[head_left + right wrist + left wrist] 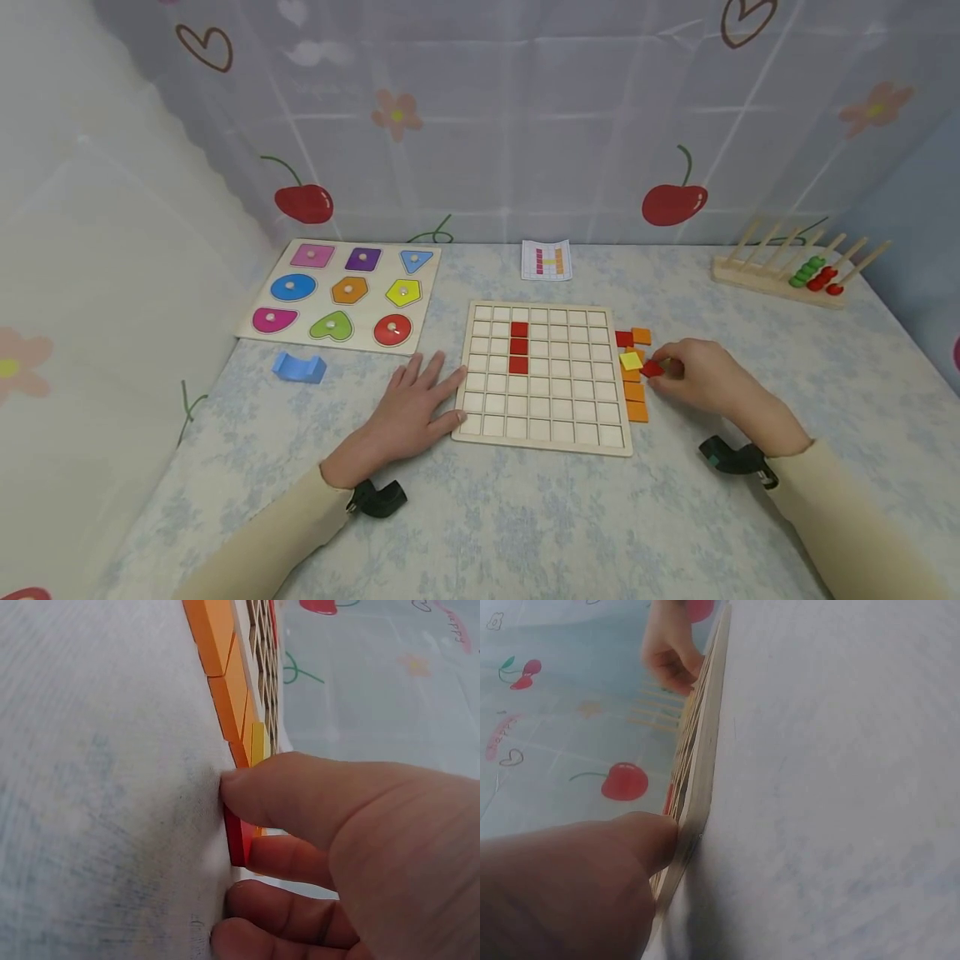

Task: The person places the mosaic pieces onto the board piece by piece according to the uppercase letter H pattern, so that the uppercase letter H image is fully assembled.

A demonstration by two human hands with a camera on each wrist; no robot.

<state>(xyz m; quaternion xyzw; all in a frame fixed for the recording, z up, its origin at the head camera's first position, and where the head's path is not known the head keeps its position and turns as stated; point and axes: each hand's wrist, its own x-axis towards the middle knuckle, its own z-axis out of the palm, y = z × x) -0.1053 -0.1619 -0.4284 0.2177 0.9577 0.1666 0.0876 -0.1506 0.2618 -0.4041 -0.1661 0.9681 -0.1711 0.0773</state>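
A wooden grid board [555, 444] lies flat on the table, three red tiles [519, 347] set in one of its columns. At the board's left edge rests my left hand [415, 410], fingers spread, with fingertips and thumb touching the frame. My right hand [705, 377], just right of the board, pinches a red tile [238, 838] between thumb and index finger; the tile is partly hidden by the fingers. Beside that hand lie several orange tiles [636, 412], another red tile [624, 339] and a yellow tile [632, 361], which sits on top of others.
A small printed pattern card [547, 260] lies behind the board. Far left is a shape puzzle [341, 296] with knobbed pieces, and a blue curved block [298, 367] lies in front of it. A wooden peg rack [780, 282] with green and red beads stands at back right.
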